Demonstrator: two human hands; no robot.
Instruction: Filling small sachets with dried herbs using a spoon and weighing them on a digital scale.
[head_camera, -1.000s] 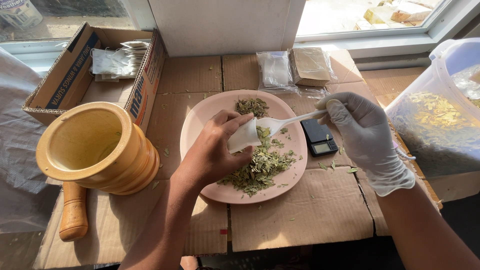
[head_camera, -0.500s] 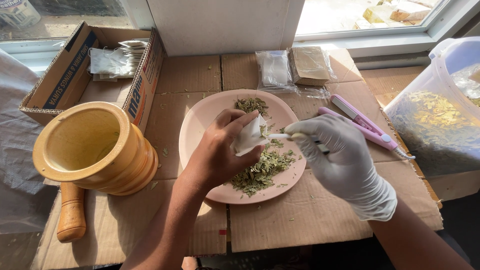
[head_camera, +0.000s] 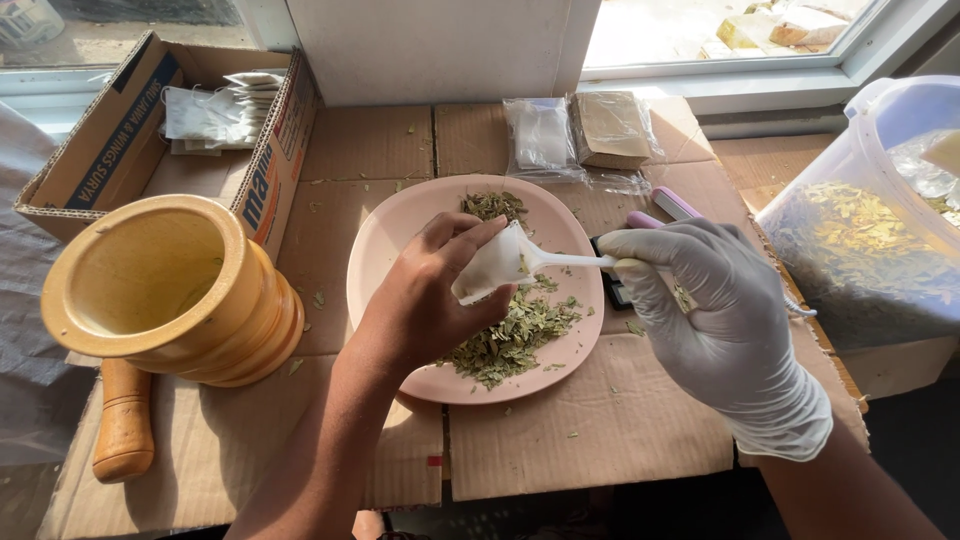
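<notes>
My bare left hand (head_camera: 425, 300) holds a small white paper pouch (head_camera: 487, 267) over a pink plate (head_camera: 385, 240) strewn with dried green leaves (head_camera: 510, 330). In a white glove, my right hand (head_camera: 715, 325) grips a white plastic spoon (head_camera: 560, 260) whose tip is inside the pouch's mouth. Both hands hover just above the plate's middle.
A yellow wooden mortar (head_camera: 165, 290) stands at the left with its pestle (head_camera: 122, 420) lying below it. Behind is a cardboard box (head_camera: 130, 130) of white sachets. Plastic packets (head_camera: 580, 135) lie at the back, a pink pen-like tool (head_camera: 675, 205) and a black scale (head_camera: 610, 285) beside the plate, a tub of dried leaves (head_camera: 860, 250) at the right.
My right hand has moved left from beside the scale toward the plate, and the spoon's tip is now pushed into the pouch. My left hand stayed over the plate holding the pouch.
</notes>
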